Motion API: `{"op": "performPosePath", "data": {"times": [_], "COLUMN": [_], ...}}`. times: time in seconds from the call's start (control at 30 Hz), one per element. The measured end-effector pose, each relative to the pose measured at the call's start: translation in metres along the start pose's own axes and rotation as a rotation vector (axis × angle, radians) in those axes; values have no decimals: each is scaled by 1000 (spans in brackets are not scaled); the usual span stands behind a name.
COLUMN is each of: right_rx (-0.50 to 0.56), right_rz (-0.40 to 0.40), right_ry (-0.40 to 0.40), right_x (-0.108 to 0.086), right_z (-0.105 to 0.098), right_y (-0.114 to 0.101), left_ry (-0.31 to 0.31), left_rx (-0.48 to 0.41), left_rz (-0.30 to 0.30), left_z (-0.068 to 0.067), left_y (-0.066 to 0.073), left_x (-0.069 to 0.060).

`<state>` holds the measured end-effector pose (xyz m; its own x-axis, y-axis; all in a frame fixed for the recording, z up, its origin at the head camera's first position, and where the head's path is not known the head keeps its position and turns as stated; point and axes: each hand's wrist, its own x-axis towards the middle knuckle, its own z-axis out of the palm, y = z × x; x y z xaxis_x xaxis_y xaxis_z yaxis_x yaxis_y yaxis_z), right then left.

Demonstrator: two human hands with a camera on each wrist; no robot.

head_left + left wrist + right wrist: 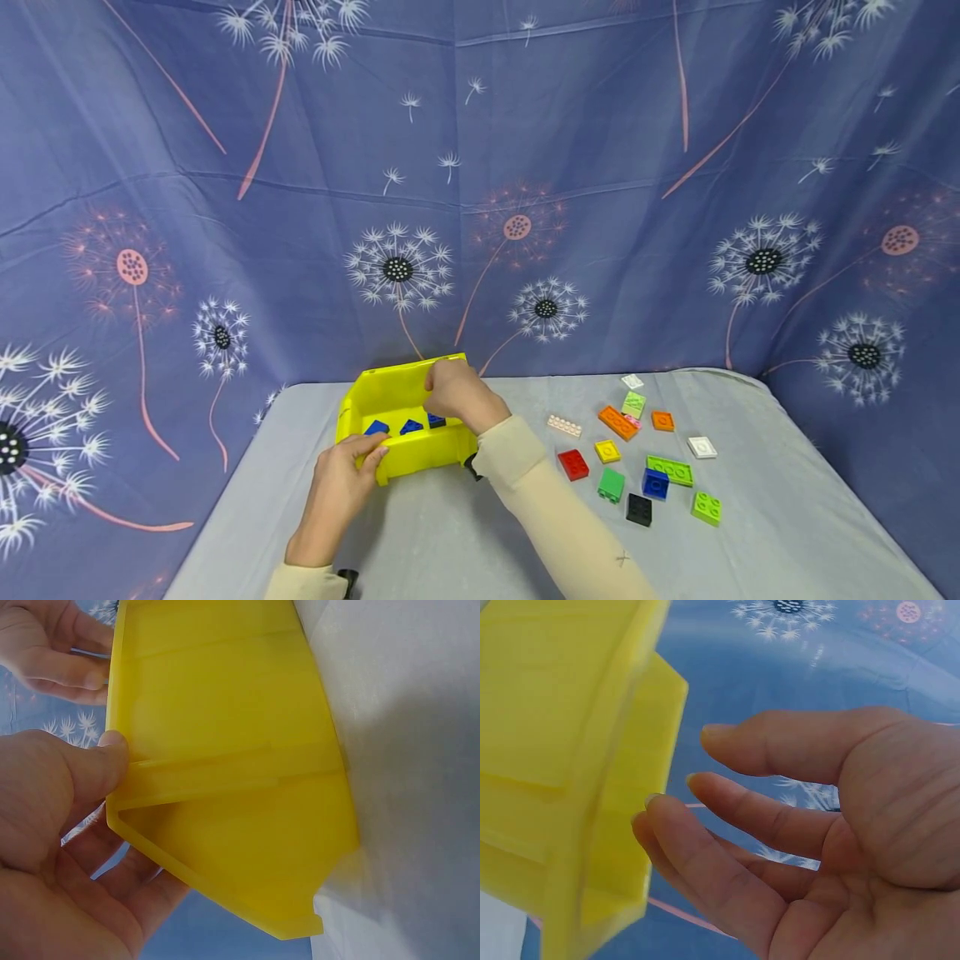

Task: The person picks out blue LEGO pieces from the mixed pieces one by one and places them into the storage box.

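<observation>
A yellow open-topped bin (427, 454) stands near the back of the table, with blue toy bricks (411, 427) on its floor. My left hand (341, 483) grips the bin's near left rim, the thumb over the edge and fingers beneath, as the left wrist view shows. Over the bin's right end hovers my right hand (461, 392). In the right wrist view its fingers (712, 862) are loosely bent, thumb apart from them, with nothing between. Part of the bin's inside is hidden behind the right hand.
Several loose bricks lie right of the bin, among them a red brick (573, 465), a green brick (611, 485), a black brick (639, 510), a blue brick (655, 483) and an orange brick (617, 422). A dandelion-print cloth (630, 208) hangs behind the table (420, 550).
</observation>
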<state>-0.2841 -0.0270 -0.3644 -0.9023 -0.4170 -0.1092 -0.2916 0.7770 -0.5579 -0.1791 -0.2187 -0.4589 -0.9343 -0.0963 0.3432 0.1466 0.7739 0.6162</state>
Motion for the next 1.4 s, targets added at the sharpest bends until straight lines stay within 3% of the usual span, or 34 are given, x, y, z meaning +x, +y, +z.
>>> {"op": "performPosePath", "data": {"times": [0.23, 0.43, 0.97, 1.4], "right_rx": [-28, 23, 41, 27], "right_rz": [-15, -15, -127, -68], "right_ry": [100, 113, 269, 370], "right_x": [-14, -28, -67, -87], "right_z": [-14, -26, -48, -54], "right_y": [-5, -7, 6, 34], "left_ry": [-11, -5, -8, 0], "left_rx": [3, 6, 13, 5], "left_rz": [-14, -10, -11, -10], "left_z": [0, 0, -1, -1], "left_y": [1, 1, 1, 2], "left_x": [1, 1, 0, 0]}}
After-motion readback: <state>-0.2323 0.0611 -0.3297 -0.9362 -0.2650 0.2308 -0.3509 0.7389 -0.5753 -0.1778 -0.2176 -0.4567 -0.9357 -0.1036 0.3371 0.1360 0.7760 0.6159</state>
